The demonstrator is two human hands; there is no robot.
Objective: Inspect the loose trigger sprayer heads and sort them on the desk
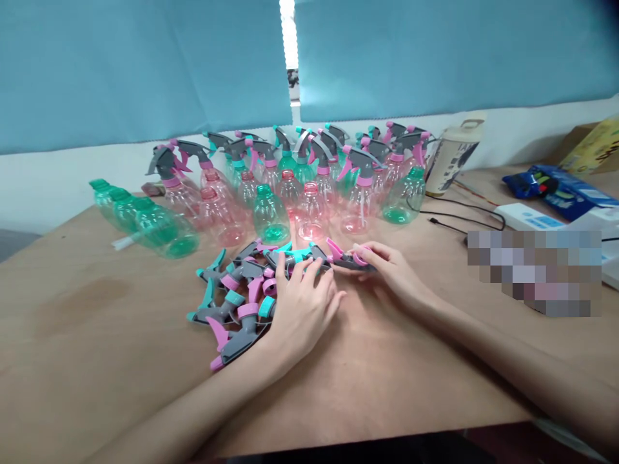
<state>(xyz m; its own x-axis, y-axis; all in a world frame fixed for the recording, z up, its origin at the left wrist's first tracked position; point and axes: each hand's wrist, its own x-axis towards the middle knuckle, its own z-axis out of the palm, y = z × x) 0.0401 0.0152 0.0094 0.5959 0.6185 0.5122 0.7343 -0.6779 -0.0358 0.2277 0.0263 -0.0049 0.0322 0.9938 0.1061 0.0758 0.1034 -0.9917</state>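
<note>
Grey trigger spray heads [247, 322] with pink or teal collars and triggers lie in a loose pile on the wooden table. My left hand [305, 309] rests over the right side of this pile, its fingers stretched out and slightly apart, hiding some of the heads. Just to the right, my right hand [387, 265] pinches a grey-and-pink spray head [344, 260] at its pink collar, low over the table. Behind the pile stand uncapped bottles, among them a clear pink bottle [311, 216] and a green bottle [271, 218].
Several bottles fitted with spray heads [364, 193] crowd the back, below a blue curtain [145, 64]. Green bottles [167, 229] stand at the left. At the right are a tall printed container [452, 158], a black cable [476, 207], a blue packet [568, 190] and a blurred-out patch.
</note>
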